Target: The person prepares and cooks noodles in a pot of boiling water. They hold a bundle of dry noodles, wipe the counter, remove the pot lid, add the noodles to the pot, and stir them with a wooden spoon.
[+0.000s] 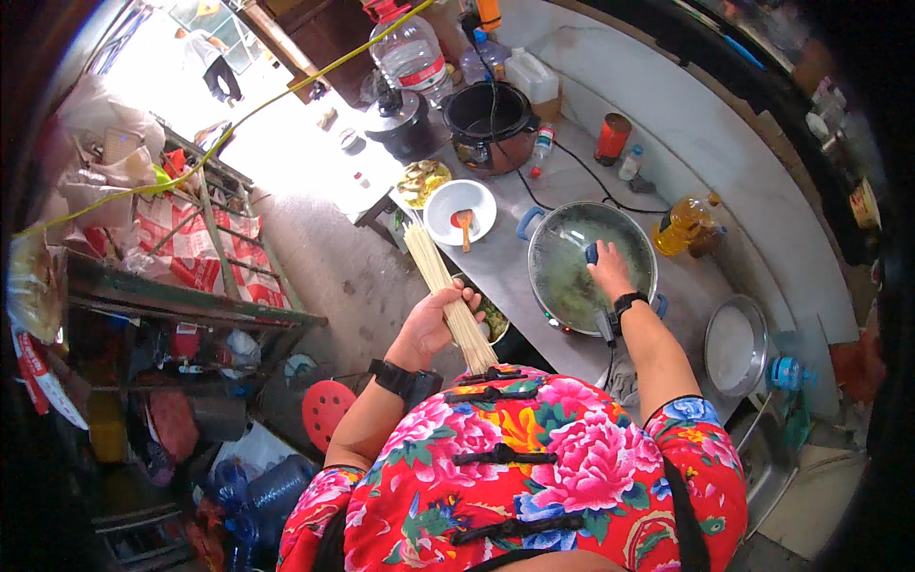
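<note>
My left hand [442, 314] grips a bundle of dry noodles [430, 261], held slantwise beside the counter edge. My right hand [611, 270] is on the dark blue knob [592, 254] of a glass lid [565, 275], which covers a wide electric pan with blue handles. Through the steamed lid, greenish contents show dimly. Left of the pan stands a white bowl [436, 207] with a wooden spatula [465, 229] and something red in it. Behind that bowl is a plate of sliced food [422, 184]. A pot of greenish food [495, 318] shows partly below the counter, behind my left hand.
A dark pot [490, 154], a lidded pot [400, 132] and a large water bottle [414, 53] stand at the back. A black cable [582, 164] crosses the counter. An oil bottle [675, 232] and a metal basin [736, 347] are at right. A person [213, 64] is far off.
</note>
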Action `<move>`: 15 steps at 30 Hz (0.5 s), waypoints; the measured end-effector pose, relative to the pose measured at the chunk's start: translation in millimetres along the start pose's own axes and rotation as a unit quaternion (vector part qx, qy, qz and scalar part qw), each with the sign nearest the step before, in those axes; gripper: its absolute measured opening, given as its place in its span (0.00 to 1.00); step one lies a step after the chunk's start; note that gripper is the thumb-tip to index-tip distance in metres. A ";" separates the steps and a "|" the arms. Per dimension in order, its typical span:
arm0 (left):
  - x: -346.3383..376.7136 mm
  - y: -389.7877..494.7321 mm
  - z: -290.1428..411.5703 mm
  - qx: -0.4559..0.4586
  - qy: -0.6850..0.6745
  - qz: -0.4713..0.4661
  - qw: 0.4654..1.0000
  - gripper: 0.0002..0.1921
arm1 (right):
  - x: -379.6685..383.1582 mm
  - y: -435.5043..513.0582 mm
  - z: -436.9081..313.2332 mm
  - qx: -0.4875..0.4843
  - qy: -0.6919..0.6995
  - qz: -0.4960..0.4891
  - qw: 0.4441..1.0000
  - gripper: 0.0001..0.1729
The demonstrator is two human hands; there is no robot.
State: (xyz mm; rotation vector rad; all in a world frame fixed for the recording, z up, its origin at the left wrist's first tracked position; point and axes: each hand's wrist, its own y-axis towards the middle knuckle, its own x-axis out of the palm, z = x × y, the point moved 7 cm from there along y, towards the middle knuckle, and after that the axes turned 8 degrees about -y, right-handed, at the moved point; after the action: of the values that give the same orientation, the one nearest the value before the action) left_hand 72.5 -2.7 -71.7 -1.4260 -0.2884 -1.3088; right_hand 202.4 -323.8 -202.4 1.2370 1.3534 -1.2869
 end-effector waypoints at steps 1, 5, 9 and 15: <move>2.9 3.0 0.8 -0.001 0.003 -0.007 1.000 0.05 | -2.8 -3.0 -3.6 -0.010 0.013 -0.005 1.000 0.34; 20.4 25.2 9.5 -0.014 0.007 -0.072 0.997 0.04 | -21.5 -0.9 -12.3 -0.026 0.152 -0.010 0.988 0.27; 41.4 67.1 29.9 -0.004 -0.002 -0.040 0.999 0.02 | -60.7 7.2 -27.2 -0.021 0.527 -0.022 0.849 0.22; 86.9 94.4 40.9 0.035 0.012 -0.066 0.997 0.03 | -130.8 -19.2 -44.2 0.085 0.755 -0.130 0.638 0.15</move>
State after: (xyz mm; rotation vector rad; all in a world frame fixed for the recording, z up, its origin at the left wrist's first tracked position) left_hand 197.7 -43.3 -42.6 -1.3500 -0.4130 -1.4087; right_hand 201.6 -291.0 -66.9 2.5200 2.6048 -0.2150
